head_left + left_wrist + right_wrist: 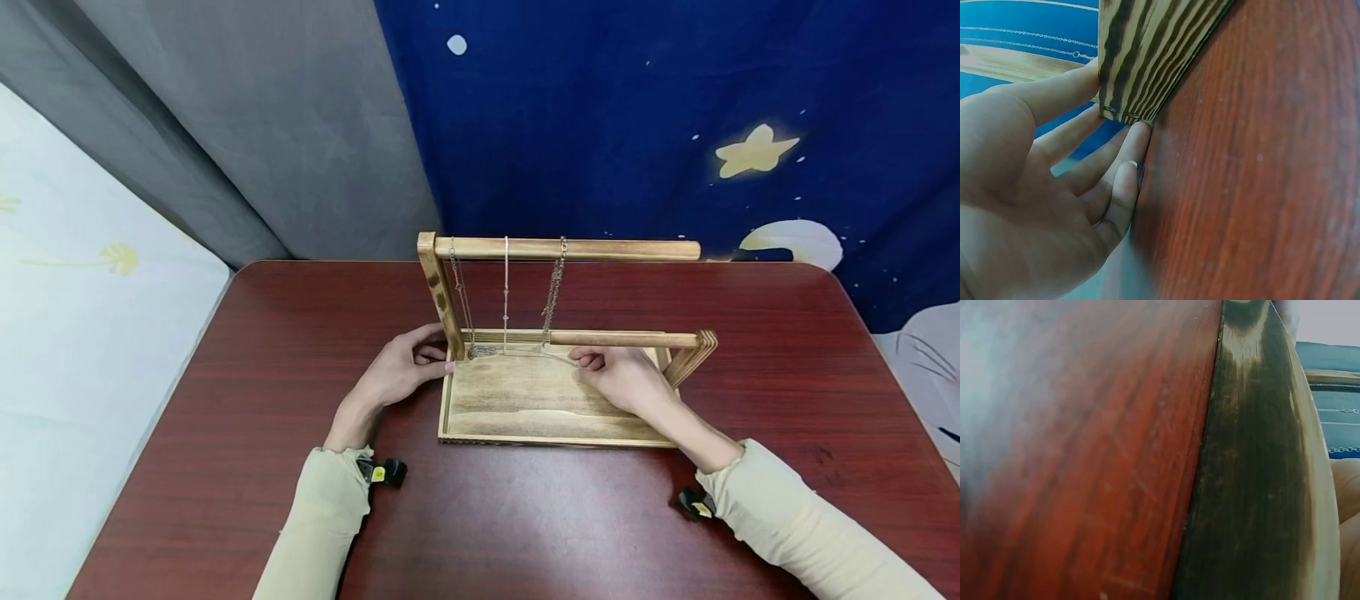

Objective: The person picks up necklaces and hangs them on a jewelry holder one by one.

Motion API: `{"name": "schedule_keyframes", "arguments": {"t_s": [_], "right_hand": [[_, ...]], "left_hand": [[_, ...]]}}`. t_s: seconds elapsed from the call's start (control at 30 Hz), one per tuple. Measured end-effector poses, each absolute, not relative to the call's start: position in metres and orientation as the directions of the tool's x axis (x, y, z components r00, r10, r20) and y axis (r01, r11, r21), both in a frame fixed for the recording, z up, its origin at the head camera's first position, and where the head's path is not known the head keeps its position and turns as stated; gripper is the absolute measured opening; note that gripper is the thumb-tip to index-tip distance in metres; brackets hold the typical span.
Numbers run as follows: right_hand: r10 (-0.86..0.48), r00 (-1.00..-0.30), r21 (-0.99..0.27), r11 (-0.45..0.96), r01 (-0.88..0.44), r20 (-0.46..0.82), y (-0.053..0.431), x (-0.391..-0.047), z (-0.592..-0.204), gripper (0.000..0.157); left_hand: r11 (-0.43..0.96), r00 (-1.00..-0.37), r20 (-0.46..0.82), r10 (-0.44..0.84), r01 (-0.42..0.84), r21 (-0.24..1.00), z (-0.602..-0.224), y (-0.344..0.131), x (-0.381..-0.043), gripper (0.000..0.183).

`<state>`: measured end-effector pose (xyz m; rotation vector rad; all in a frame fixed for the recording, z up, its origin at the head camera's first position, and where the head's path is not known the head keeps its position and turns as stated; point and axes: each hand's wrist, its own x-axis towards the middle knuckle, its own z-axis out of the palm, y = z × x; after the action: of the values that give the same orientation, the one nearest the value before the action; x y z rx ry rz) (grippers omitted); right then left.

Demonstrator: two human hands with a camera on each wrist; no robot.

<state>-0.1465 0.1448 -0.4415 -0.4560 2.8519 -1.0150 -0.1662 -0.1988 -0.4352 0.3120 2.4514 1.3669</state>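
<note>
A wooden jewelry stand has an upper bar [637, 250], a lower bar [622, 338] and a shallow tray [517, 396] at its base. Several thin chain necklaces hang from the upper bar, among them a pale one [506, 292] and a darker bunch [553, 292]. My left hand [397, 367] grips the stand's left end; in the left wrist view the thumb and fingers close on a corner of the striped wooden side [1141, 56]. Over the tray, below the lower bar, my right hand [626, 379] pinches a thin chain [551, 356] stretching left. The right wrist view hides those fingertips.
The stand sits on a reddish-brown table [300, 350]. Behind the table hang a grey curtain [300, 125] and a dark blue cloth [570, 117] with stars and a moon. A dark wrist camera [390, 472] projects beside the left sleeve, another [696, 504] beside the right.
</note>
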Motion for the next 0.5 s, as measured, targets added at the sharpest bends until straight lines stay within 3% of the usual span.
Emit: {"name": "schedule_keyframes", "arguments": {"t_s": [0.5], "right_hand": [[-0.253,-0.961,-0.715,0.692,-0.1,-0.11,0.1436,-0.1495,-0.443,0.014]], "left_hand": [[0.512,-0.928,-0.172,0.332,0.024,0.859,-0.4362,-0.1989,-0.1665,0.067]]}}
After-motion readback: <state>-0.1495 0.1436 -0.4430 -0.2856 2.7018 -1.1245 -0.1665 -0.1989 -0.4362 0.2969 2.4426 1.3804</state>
